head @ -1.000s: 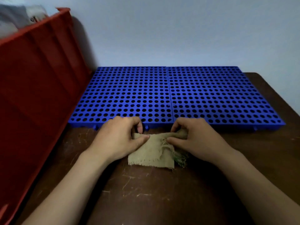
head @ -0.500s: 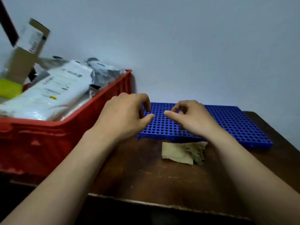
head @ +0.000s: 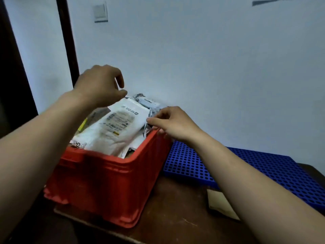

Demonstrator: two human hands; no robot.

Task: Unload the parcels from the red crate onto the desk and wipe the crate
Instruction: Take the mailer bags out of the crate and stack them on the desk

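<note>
My left hand [head: 100,85] hovers above the far side of the red crate [head: 109,182], fingers loosely curled with the thumb close to the fingertips and nothing held between them. My right hand [head: 172,123] is lower, at the crate's right rim, fingers bent. Its fingertips [head: 149,120] sit right at the edge of the big white parcel [head: 117,127] and the crumpled grey bag beside it, but I cannot tell whether they actually grip anything. The crate stands on the left end of the dark wooden table [head: 172,217], close to its front edge. It is full of parcels: the white one lies on top, tilted up toward the wall, and a grey parcel [head: 147,102] pokes out behind it. To the right of the crate a blue mat full of round holes [head: 263,171] lies flat on the table. In front of the mat is a beige cloth [head: 219,203], partly hidden by my right forearm. A light switch [head: 100,12] sits high on the wall.
</note>
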